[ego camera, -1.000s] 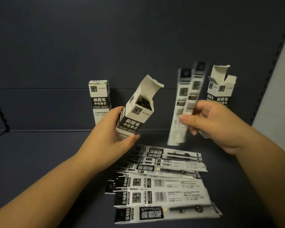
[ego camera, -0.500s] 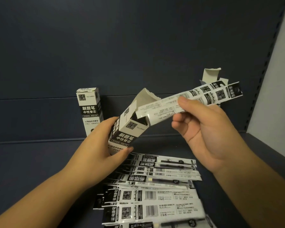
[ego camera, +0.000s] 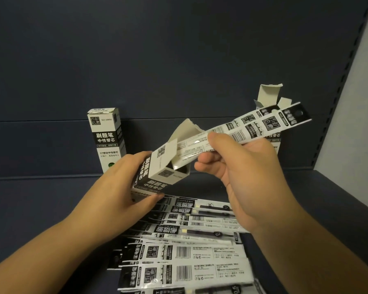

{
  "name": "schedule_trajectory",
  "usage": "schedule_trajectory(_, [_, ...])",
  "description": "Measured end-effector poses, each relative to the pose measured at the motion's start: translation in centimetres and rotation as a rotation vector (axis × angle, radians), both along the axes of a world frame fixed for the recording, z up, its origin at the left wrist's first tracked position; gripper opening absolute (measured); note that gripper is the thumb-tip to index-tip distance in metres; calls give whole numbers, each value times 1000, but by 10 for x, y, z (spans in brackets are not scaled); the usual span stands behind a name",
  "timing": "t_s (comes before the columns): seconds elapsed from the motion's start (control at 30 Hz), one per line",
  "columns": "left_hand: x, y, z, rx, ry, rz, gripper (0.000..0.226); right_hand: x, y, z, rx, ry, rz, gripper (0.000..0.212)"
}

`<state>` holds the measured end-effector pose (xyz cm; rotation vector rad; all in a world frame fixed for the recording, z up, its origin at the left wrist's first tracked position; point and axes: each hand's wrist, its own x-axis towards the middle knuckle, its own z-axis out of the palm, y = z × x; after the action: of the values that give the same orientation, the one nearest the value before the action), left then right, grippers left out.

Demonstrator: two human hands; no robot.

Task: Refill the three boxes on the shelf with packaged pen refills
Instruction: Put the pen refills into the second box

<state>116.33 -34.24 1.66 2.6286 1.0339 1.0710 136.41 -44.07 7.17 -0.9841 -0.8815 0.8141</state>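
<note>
My left hand (ego camera: 117,187) grips a black-and-white refill box (ego camera: 157,170), tilted with its open top toward me and to the right. My right hand (ego camera: 240,164) pinches two packaged pen refills (ego camera: 251,128); their lower ends sit inside the box mouth and the rest sticks out up and to the right. A closed box (ego camera: 106,141) stands upright at the back left. A third box (ego camera: 270,98) with raised flaps stands at the back right, mostly hidden behind the held refills and my right hand. Several packaged refills (ego camera: 189,247) lie fanned out on the shelf below my hands.
The dark blue shelf floor (ego camera: 30,209) extends left of the pile. A dark back panel (ego camera: 179,60) rises behind the boxes. A slotted upright (ego camera: 336,102) and a pale wall (ego camera: 361,102) bound the right side.
The right hand swung the two refills from upright to slanted and pushed their ends into the tilted box. The box mouth turned more toward me. The view moved closer.
</note>
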Motion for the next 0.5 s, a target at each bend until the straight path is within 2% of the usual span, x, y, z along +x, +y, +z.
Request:
schedule_trajectory(0.1, [1, -1, 0, 14, 43, 15, 80, 3, 2, 1, -34, 55, 17, 13])
schedule_trajectory(0.17, [2, -1, 0, 26, 66, 12, 80, 0, 3, -1, -96, 2, 58, 13])
schedule_trajectory(0.33, [3, -2, 0, 38, 104, -4, 79, -10, -3, -9, -198, -396, 57, 10])
schedule_trajectory(0.4, [2, -2, 0, 30, 92, -1, 80, -9, -2, -6, -236, -411, 86, 23])
schedule_trajectory(0.5, [1, 0, -1, 20, 71, 10, 81, -8, 5, -4, -264, -240, 112, 51])
